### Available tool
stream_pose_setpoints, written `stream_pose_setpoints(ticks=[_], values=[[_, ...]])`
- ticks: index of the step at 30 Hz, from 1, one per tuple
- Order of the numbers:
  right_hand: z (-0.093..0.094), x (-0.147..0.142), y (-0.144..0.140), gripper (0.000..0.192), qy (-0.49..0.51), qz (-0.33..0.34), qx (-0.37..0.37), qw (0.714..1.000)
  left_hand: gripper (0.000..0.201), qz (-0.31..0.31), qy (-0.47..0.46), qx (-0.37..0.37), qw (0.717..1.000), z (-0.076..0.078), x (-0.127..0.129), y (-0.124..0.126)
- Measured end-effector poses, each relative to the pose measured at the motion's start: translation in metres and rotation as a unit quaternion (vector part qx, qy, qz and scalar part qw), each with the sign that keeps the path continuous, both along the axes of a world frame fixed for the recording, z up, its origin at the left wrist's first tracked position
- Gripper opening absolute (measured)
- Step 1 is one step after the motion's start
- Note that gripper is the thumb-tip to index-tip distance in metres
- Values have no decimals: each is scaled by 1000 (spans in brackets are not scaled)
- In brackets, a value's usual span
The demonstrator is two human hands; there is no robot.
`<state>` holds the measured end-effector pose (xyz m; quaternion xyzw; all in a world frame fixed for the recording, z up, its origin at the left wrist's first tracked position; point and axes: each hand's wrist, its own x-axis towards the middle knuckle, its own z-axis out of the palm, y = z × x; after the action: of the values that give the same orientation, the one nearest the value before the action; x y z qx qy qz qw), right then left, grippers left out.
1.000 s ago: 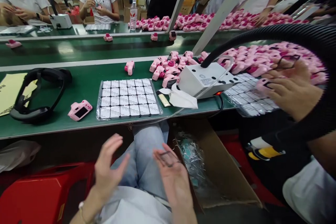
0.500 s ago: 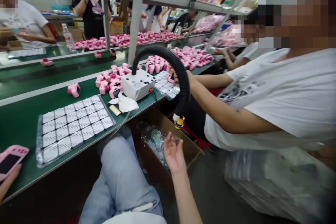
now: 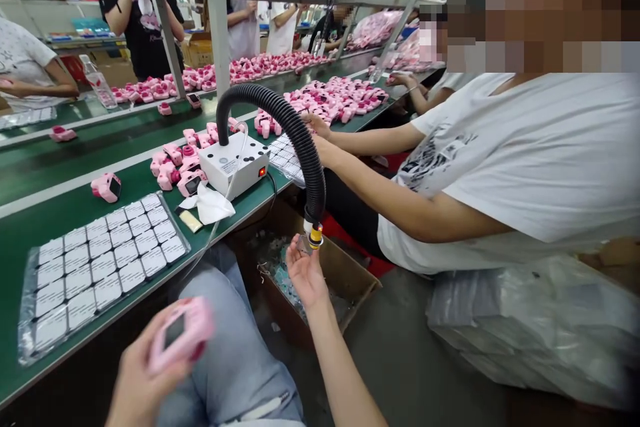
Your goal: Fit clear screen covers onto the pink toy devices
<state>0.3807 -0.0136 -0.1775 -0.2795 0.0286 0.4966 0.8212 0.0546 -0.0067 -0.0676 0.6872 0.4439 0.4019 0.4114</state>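
Observation:
My left hand point(image 3: 143, 367) is closed around a pink toy camera point(image 3: 193, 330) with a small dark screen, held above my knee and blurred by motion. My right hand point(image 3: 307, 280), palm up, pinches a small clear plastic piece point(image 3: 303, 244) between thumb and fingers. Just over those fingertips hangs a yellow-and-black nozzle point(image 3: 316, 236) at the end of a bent black corrugated hose point(image 3: 295, 130). The hose rises from a white box point(image 3: 235, 163) with a lit red switch, standing on the green bench point(image 3: 30, 193).
A sheet of white square stickers or films point(image 3: 107, 260) lies near the bench edge. Crumpled white tissue point(image 3: 214, 203) and several pink toy cameras point(image 3: 175, 160) sit by the box. Below is a cardboard box point(image 3: 357, 293) of scraps. A co-worker point(image 3: 500, 167) sits at my right.
My left hand has lifted the pink toy camera off the bench side and brought it right, over my knee. My right hand has come up to the nozzle. The view has shifted right.

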Motion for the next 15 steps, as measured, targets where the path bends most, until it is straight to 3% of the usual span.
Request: stream_pose_setpoints(ticks=[2,3,4,8,11,15], values=[[-3,3,-6,25,-22,4,-11,1000,56,-67,-27,-52,996,-21,54,15],[-4,5,-12,29,-35,4,-19,999,61,-94,-69,-126,985,-30,85,23],[-5,8,-21,32,-49,1,-27,998,62,-120,-84,-153,977,-38,116,32],[0,15,-82,45,-125,-22,-67,990,58,-187,-119,-190,956,-52,219,56],[10,3,-141,37,-190,-22,-105,976,57,-224,-153,-211,939,-52,250,58],[19,-32,-198,28,-239,-5,-145,960,64,-243,-183,-226,925,-46,237,56]])
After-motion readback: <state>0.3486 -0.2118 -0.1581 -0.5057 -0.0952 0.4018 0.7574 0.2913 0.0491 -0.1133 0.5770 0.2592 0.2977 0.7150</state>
